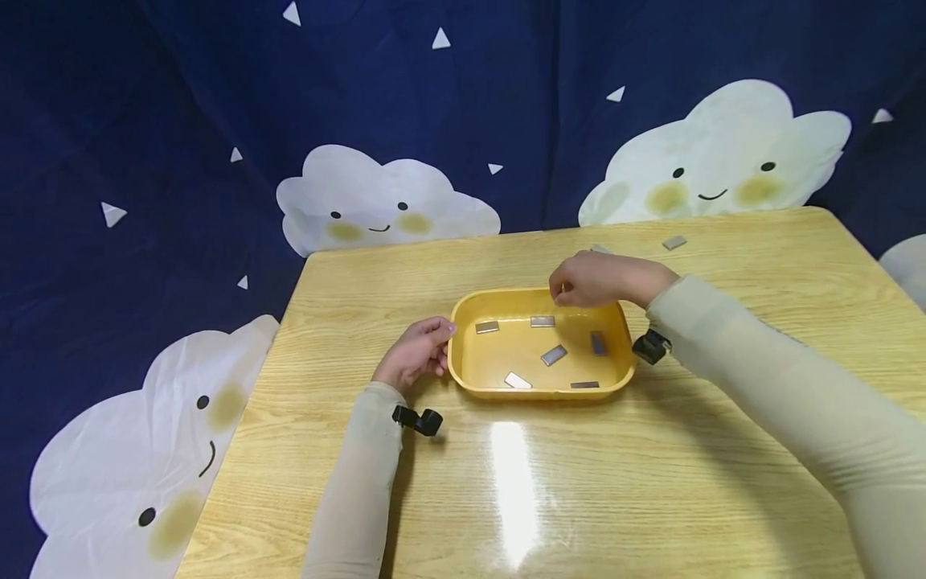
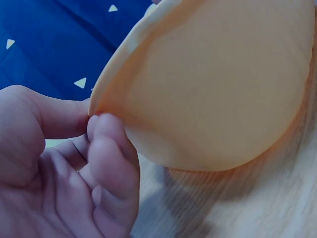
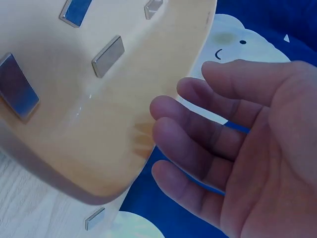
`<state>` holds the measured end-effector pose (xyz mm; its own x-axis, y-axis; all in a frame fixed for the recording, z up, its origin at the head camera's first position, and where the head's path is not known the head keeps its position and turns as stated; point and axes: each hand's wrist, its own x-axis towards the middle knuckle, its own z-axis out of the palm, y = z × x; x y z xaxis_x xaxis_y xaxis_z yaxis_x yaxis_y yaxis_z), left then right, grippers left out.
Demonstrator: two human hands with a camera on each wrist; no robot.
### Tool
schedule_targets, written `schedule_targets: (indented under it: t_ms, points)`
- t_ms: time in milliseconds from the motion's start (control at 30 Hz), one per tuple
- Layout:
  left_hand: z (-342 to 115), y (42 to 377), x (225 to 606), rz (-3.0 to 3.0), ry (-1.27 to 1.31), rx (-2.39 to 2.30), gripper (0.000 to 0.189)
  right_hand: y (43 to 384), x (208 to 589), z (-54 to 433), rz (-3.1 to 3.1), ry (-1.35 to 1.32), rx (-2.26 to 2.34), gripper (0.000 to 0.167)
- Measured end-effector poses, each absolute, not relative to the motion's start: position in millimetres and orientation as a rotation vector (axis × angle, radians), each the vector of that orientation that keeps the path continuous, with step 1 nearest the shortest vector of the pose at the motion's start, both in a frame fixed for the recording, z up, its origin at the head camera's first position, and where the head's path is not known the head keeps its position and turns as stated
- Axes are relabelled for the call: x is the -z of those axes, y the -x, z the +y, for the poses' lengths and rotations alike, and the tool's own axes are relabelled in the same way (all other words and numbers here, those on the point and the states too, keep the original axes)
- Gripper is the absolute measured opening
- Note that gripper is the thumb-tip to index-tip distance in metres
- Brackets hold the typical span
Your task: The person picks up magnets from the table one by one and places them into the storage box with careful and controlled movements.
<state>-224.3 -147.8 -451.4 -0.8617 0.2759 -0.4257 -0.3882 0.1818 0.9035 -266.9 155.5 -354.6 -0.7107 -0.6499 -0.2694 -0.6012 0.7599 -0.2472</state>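
Observation:
A yellow plastic tray with a raised rim holds several small, shiny, rectangular metal pieces. My left hand pinches the tray's left rim between thumb and fingers, and the left wrist view shows the thumb outside the wall. Over the far right rim hovers my right hand. Its fingers are loosely bent and spread, with nothing between them in the right wrist view. Inside the tray, one metal piece lies near the wall beside these fingers.
On the wooden table, a loose metal piece lies at the back right. Another piece is partly hidden behind my right hand. A dark blue cloth with printed clouds hangs along the table's back and left edges.

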Motion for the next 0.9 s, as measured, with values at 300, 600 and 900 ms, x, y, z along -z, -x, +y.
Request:
schedule_targets:
  t_ms: [300, 600, 900]
  points:
    - [-146, 224, 450, 1.948, 0.08, -1.745, 0.021, 267, 342, 179, 2.649, 0.843, 0.307, 0.017]
    - [-151, 224, 452, 1.951, 0.079, -1.738, 0.022, 268, 337, 197, 2.683, 0.81, 0.432, 0.017]
    - [-148, 222, 451, 1.94, 0.086, -1.749, 0.022, 270, 337, 218, 2.711, 0.776, 0.49, 0.017]
